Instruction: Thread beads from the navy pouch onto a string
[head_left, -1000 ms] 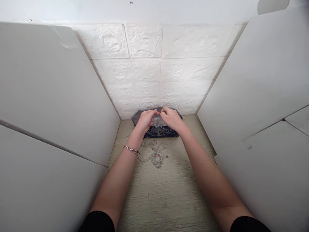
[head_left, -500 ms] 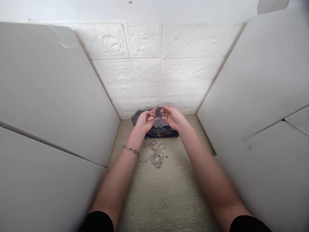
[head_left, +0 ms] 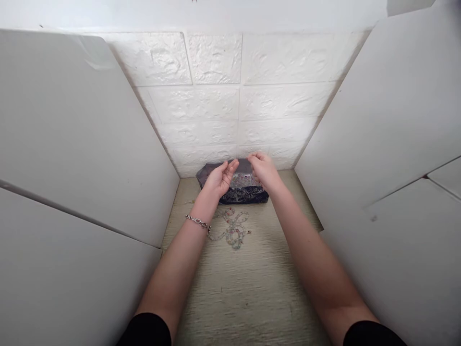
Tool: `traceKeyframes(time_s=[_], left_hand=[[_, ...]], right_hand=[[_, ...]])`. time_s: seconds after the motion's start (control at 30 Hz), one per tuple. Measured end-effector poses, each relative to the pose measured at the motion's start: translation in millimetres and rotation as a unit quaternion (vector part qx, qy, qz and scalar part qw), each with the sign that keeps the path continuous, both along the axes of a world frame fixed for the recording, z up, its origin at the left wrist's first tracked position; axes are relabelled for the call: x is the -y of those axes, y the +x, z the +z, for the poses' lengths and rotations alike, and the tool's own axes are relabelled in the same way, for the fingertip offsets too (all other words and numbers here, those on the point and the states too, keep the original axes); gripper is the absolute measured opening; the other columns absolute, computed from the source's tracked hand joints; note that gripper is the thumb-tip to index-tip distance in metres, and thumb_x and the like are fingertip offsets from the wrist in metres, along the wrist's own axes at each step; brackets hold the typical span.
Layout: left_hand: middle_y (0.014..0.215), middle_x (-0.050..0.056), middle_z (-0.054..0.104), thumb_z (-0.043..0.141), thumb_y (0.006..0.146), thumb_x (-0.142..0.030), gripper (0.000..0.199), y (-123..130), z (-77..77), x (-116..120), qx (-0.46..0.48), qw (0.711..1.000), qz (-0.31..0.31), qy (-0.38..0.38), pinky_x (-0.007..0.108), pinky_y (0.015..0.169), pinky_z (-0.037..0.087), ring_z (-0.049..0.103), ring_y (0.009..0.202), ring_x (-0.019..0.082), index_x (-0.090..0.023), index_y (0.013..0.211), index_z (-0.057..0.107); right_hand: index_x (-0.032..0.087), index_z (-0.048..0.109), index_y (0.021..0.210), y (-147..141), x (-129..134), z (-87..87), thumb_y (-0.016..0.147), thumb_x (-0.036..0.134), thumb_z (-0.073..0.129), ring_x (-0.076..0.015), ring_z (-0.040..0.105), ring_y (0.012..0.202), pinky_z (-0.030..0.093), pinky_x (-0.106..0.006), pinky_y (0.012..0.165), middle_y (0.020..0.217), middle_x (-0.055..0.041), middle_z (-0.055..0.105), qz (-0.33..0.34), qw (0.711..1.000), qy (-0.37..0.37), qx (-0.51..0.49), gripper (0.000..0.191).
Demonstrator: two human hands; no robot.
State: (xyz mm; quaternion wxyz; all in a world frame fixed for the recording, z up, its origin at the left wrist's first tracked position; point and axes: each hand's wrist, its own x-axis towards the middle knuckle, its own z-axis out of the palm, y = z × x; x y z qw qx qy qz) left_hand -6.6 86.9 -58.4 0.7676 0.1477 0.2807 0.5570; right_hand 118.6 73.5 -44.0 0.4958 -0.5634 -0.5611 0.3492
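My left hand [head_left: 221, 179] is turned partly palm up above a dark box or pouch [head_left: 243, 195], its fingers stretched out. Small specks may lie in its palm, but I cannot tell. Across from it, my right hand [head_left: 263, 168] is closed in a pinch at the fingertips; whatever it holds is too small to make out. The dark container has a patterned navy front and a grey back flap, with a heap of small shiny pieces [head_left: 242, 180] inside. Nearer to me, bead strings [head_left: 235, 235] in pale and reddish colours lie looped on the wooden surface, partly hidden by my left forearm.
White panels [head_left: 90, 144] stand along the left side, and more panels [head_left: 378, 134] on the right. A white brick-patterned wall [head_left: 216, 103] closes off the back, right behind the dark container. A chain bracelet [head_left: 197, 221] circles my left wrist.
My left hand's fingers have uncurled and stretched out. My right hand has moved slightly up and to the right, away from the left, and its fingers have closed together. The bead strings lie unchanged.
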Motion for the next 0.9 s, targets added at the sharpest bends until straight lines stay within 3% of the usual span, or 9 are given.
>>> traceKeyframes(time_s=[0.13,0.3,0.57,0.9], left_hand=[[0.068,0.006,0.058,0.043,0.079,-0.011,0.012,0,0.9,1,-0.015,1.000,-0.021,-0.003,0.006,0.042,0.043,0.056,0.055,0.004,-0.007,0.071,0.051],[0.056,0.000,0.048,0.045,0.078,-0.014,0.013,-2,2.6,3,-0.003,0.998,-0.066,0.017,0.004,0.033,0.032,0.043,0.040,-0.001,-0.007,0.071,0.054],[0.069,0.003,0.054,0.046,0.074,-0.001,0.011,-5,2.3,3,-0.030,0.990,-0.122,0.063,0.005,0.034,0.032,0.047,0.047,-0.001,-0.006,0.078,0.055],[0.062,0.001,0.052,0.048,0.077,-0.013,0.011,-4,-1.7,2,-0.014,0.988,-0.136,0.068,0.006,0.032,0.029,0.045,0.044,-0.002,-0.007,0.072,0.055]], right_hand=[[0.016,0.049,0.067,2,1,4.2,0.069,0.030,0.040,-0.0082,0.038,0.050,0.031,-0.020,0.050,0.057,0.0017,0.045,-0.026,0.998,0.036,0.053,0.017],[0.016,0.056,0.073,7,10,15.3,0.070,0.030,0.042,-0.0103,0.040,0.050,0.029,-0.022,0.051,0.054,0.0014,0.048,-0.038,0.978,0.071,0.193,0.020],[0.019,0.060,0.077,9,23,29.0,0.072,0.027,0.044,-0.0118,0.045,0.058,0.028,-0.023,0.053,0.068,-0.0010,0.057,-0.032,0.931,0.109,0.347,0.019],[0.021,0.060,0.078,2,28,30.8,0.073,0.033,0.044,-0.0137,0.046,0.059,0.025,-0.023,0.051,0.067,-0.0023,0.058,-0.020,0.901,0.108,0.419,0.020]])
